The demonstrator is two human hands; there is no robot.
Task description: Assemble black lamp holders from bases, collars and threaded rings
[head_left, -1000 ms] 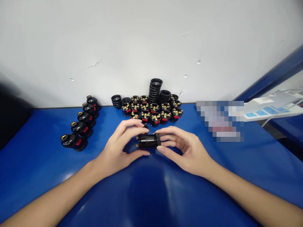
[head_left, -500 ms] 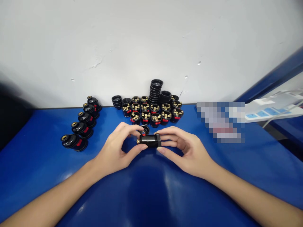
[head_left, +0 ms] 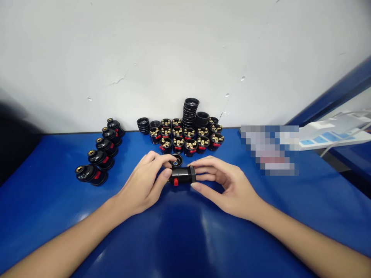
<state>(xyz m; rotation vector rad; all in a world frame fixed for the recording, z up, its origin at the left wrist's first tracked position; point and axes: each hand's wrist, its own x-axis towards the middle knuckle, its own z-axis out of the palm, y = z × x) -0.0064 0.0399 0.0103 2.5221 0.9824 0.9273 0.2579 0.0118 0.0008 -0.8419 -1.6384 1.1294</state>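
Note:
Between my two hands a black lamp socket [head_left: 181, 175] lies on its side, its red switch tab [head_left: 176, 182] facing me. My left hand [head_left: 146, 180] pinches the socket's left end with thumb and fingers. Around the flanged ring [head_left: 193, 174] at its right end, my right hand [head_left: 228, 181] has closed its thumb and fingers. The brass contacts at the left end are hidden by my left hand. Just behind the socket, a round black cap [head_left: 177, 159] lies on the table, partly covered by my left fingers.
Several lamp socket bodies [head_left: 190, 146] with brass contacts stand in rows behind my hands. A stack of black rings [head_left: 189, 112] rises near the wall. At left, several capped sockets [head_left: 98, 156] form a slanting line. A blurred-out item [head_left: 269, 150] and a white power strip [head_left: 333, 133] are at right.
The socket has turned about its long axis, bringing the red tab from the back to the front. My left thumb has rolled upward; my right hand has hardly moved.

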